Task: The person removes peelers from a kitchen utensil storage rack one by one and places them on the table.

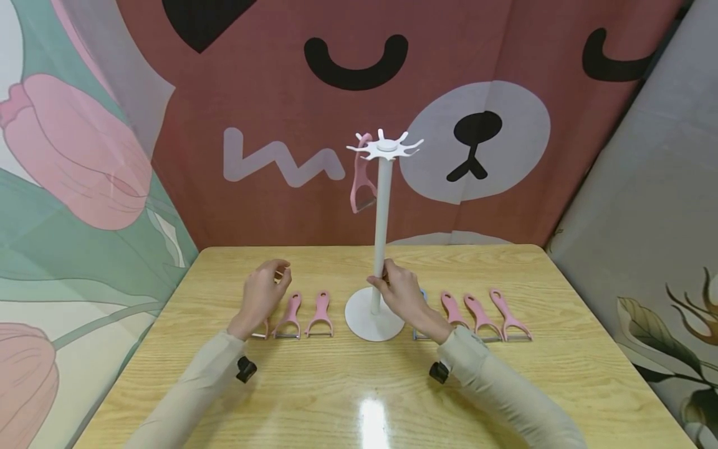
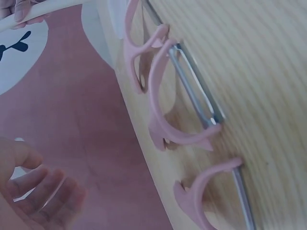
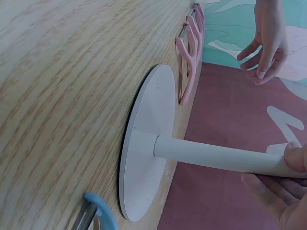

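Note:
A white stand [image 1: 381, 224] with a round base and a ring of hooks at its top stands upright on the table. My right hand [image 1: 401, 287] grips its pole low down, thumb and fingers around it. From one of the hooks hangs a pink peeler [image 1: 357, 178]. My left hand [image 1: 263, 290] hovers with loosely bent fingers above the leftmost pink peeler [image 1: 262, 329], holding nothing. Beside that one lie two more, a pink peeler [image 2: 156, 91] with its metal blade showing and another pink peeler [image 1: 321, 312] nearer the base. A blue peeler [image 3: 103, 211] lies right of the base, partly hidden by my right arm in the head view.
Three pink peelers lie in a row on the right, the outermost peeler [image 1: 507, 315] farthest from the stand. The wooden table [image 1: 303, 386] ends at a back edge before a patterned cloth [image 1: 269, 212]. Similar cloths hang at both sides.

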Available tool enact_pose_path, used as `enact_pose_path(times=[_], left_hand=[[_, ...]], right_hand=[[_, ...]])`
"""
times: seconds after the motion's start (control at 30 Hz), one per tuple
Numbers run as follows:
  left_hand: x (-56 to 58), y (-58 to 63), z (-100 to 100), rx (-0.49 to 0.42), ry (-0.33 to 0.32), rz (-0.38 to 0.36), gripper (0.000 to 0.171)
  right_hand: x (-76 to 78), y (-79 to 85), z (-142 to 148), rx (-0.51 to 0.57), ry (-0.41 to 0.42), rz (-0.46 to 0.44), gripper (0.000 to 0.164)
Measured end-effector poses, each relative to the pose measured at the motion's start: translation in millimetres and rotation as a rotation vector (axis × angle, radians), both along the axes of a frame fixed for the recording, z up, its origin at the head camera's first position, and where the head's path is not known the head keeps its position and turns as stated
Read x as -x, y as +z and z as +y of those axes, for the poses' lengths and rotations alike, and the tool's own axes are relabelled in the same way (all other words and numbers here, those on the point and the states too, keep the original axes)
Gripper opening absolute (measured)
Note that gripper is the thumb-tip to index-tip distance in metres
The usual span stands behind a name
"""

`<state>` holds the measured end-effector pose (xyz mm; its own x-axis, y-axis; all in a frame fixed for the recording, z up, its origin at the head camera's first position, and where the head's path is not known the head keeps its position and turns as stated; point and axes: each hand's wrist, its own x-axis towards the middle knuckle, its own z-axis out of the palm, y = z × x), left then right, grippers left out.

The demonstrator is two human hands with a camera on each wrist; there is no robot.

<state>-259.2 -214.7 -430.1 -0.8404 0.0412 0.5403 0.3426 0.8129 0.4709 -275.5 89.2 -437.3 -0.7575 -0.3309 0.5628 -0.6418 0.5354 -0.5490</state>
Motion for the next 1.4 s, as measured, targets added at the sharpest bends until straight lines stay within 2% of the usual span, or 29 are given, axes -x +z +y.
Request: enact_pose_path(times=[0.17, 0.4, 0.73, 1.0, 1.17, 1.4], left_hand=[[1.1, 2.8, 3, -0.014, -0.011, 0.018, 0.019], [2.0, 8.4, 8, -0.038, -0.023, 0.016, 0.021], [5.7, 15.6, 15, -0.067, -0.03, 0.033, 0.021], [10.7, 30.8, 25, -0.094, -0.065, 0.061, 0.023], [13.7, 42.5, 34, -0.158, -0.146, 0.132, 0.021], [22.1, 58.8, 47, -0.222, -0.271, 0.305, 0.02]], right_hand=[[-0.1, 0.4, 0, 0.007, -0.001, 0.006, 0.016], [-2.0, 2.0, -3, 0.051, 0.032, -0.039, 0.011], [-1.4, 3.3, -6, 0.062, 0.03, -0.064, 0.007], [0.4, 2.5, -7, 0.068, 0.035, -0.074, 0.005], [0.4, 3.8, -6, 0.048, 0.039, -0.069, 0.006], [1.1, 3.3, -5, 0.027, 0.046, -0.051, 0.007]])
